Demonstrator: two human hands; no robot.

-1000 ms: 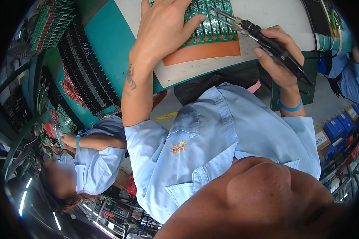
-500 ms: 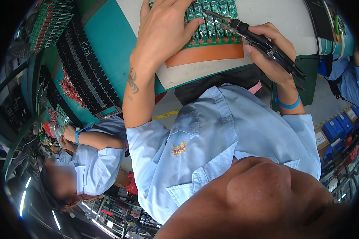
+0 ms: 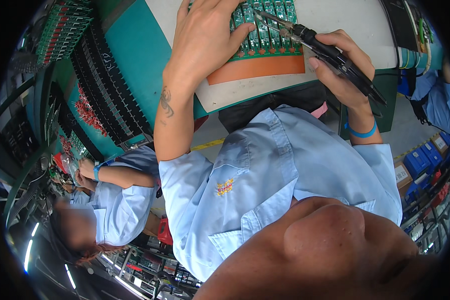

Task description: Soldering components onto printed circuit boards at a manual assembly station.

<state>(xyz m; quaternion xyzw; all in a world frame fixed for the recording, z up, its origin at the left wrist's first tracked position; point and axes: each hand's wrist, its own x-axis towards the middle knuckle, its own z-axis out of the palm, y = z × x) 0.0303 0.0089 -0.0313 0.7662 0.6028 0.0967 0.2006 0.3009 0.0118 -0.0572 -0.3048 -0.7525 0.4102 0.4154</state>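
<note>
At the top of the view, a panel of narrow green circuit boards [image 3: 270, 42] lies on an orange sheet [image 3: 265, 71]. My left hand [image 3: 205, 42] rests over the panel's left part, fingers stretched out, with the thumb on the boards. The upper fingertips are cut off by the frame's edge. My right hand [image 3: 346, 87] grips a black soldering iron [image 3: 330, 54] with a thin second arm beside its tip. Its metal end points left, over the boards near my left thumb; whether it touches them I cannot tell.
The panel and sheet lie on a white board [image 3: 212, 97] over a green mat [image 3: 130, 30]. Left are black slotted strips [image 3: 107, 85], red wire-like parts [image 3: 89, 112] and stacked green circuit boards [image 3: 65, 30]. A co-worker [image 3: 125, 200] sits at left. Cables [image 3: 420, 37] run at far right.
My right hand and the soldering iron have shifted slightly right and down, while the iron's tip has stayed over the boards. My left hand looks unmoved.
</note>
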